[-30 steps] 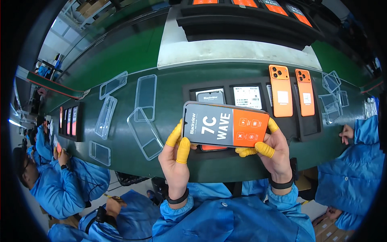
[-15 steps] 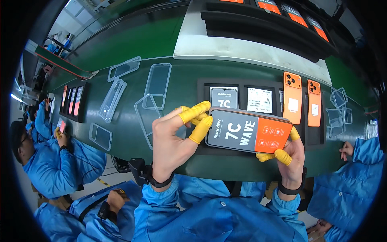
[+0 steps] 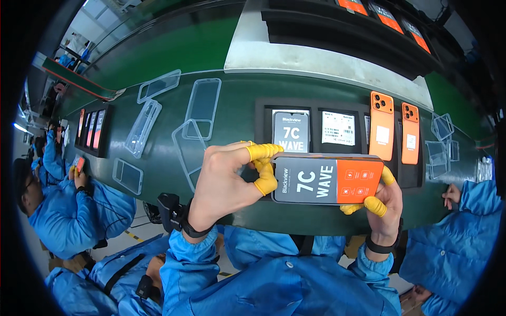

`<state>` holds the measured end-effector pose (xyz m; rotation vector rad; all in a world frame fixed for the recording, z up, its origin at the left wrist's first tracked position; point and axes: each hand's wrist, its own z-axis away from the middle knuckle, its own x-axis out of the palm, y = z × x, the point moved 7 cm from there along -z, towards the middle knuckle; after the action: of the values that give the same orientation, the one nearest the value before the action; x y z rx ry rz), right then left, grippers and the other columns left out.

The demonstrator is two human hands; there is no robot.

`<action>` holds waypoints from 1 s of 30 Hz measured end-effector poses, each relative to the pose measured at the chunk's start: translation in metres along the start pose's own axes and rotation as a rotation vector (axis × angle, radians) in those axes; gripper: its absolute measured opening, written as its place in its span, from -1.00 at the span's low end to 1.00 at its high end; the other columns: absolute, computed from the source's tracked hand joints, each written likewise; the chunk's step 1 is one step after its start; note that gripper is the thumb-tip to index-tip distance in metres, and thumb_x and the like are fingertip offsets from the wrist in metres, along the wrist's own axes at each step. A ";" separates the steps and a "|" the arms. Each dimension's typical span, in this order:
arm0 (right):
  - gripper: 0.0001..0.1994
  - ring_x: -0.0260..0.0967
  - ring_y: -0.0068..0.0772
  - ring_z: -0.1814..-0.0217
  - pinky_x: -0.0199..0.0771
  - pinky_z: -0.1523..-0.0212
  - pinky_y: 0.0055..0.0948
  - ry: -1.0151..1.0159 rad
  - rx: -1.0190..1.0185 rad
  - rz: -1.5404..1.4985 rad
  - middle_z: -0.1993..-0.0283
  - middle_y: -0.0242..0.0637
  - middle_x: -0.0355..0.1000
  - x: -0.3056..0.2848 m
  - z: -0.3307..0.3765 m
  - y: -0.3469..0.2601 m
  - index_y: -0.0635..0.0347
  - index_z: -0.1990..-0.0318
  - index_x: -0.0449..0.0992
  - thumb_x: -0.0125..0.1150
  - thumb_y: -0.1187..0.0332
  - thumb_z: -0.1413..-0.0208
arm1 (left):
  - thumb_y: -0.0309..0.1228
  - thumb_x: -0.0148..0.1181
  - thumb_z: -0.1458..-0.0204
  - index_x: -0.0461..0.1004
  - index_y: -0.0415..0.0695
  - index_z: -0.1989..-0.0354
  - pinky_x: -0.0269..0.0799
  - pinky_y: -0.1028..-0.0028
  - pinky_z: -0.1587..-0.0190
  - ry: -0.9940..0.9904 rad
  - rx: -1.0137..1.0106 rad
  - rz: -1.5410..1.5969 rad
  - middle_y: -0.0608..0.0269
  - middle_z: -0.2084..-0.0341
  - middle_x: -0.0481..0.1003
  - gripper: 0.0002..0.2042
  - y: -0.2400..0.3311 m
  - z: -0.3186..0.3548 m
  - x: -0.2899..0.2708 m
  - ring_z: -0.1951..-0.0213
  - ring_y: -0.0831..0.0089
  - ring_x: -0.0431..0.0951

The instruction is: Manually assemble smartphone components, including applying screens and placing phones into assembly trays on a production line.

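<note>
In front of me a smartphone [image 3: 305, 194] lies sideways between my hands, its face covered by a grey and orange printed film. My left hand [image 3: 226, 176], in yellow finger cots, pinches the phone's left end at the upper corner. Round its right end my right hand [image 3: 386, 210] is closed, thumb at the lower edge and other fingers partly hidden beneath. Just beyond the phone is a black foam tray [image 3: 262, 124]. In it are a similar phone [image 3: 291, 131] and a white labelled panel [image 3: 338, 128]. Two orange phones [image 3: 382, 145] [image 3: 410, 129] lie face down over the tray's right part.
Clear phone cases [image 3: 203, 100] [image 3: 142, 129] [image 3: 128, 176] lie at the left of the green table [image 3: 242, 87]; more [image 3: 436, 152] lie at the right. Another tray [image 3: 104, 150] stands far left. Co-workers in blue sit on both sides. Stacked trays [image 3: 337, 39] stand at the back.
The phone in my hands has turned nearly level and come slightly nearer to me. My left hand's wrist has shifted left, its fingers still at the phone's left end.
</note>
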<state>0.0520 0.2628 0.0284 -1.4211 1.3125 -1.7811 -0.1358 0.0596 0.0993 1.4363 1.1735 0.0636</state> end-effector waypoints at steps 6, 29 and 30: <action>-0.28 0.60 0.08 0.15 0.69 0.20 -0.11 -0.041 0.039 -0.203 0.01 0.24 0.49 -0.004 -0.009 0.015 0.51 -0.35 0.04 0.25 0.53 -0.06 | -0.69 0.27 0.05 0.63 -0.34 0.16 0.52 0.53 0.16 -0.132 -0.108 0.205 0.11 0.34 0.65 -0.76 -0.017 0.002 0.005 0.31 0.50 0.63; -0.33 0.57 0.10 0.04 0.68 0.10 -0.09 -0.012 0.034 -0.149 -0.04 0.25 0.46 0.025 -0.015 0.019 0.37 -0.41 -0.05 0.09 0.63 -0.19 | -0.41 0.01 -0.34 0.39 -0.41 -0.14 0.45 0.53 0.18 0.303 -0.347 0.796 0.18 0.27 0.58 -0.67 -0.044 0.061 0.051 0.32 0.53 0.53; -0.32 0.57 0.13 0.06 0.70 0.13 -0.08 0.001 0.035 -0.117 -0.07 0.24 0.45 0.025 -0.015 0.019 0.43 -0.40 -0.06 0.13 0.59 -0.19 | -0.41 0.01 -0.34 0.39 -0.41 -0.14 0.45 0.53 0.18 0.298 -0.350 0.793 0.18 0.27 0.58 -0.67 -0.045 0.062 0.052 0.32 0.53 0.53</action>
<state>0.0270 0.2397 0.0229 -1.5055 1.2150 -1.8702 -0.0980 0.0393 0.0175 1.5192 0.7035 1.0109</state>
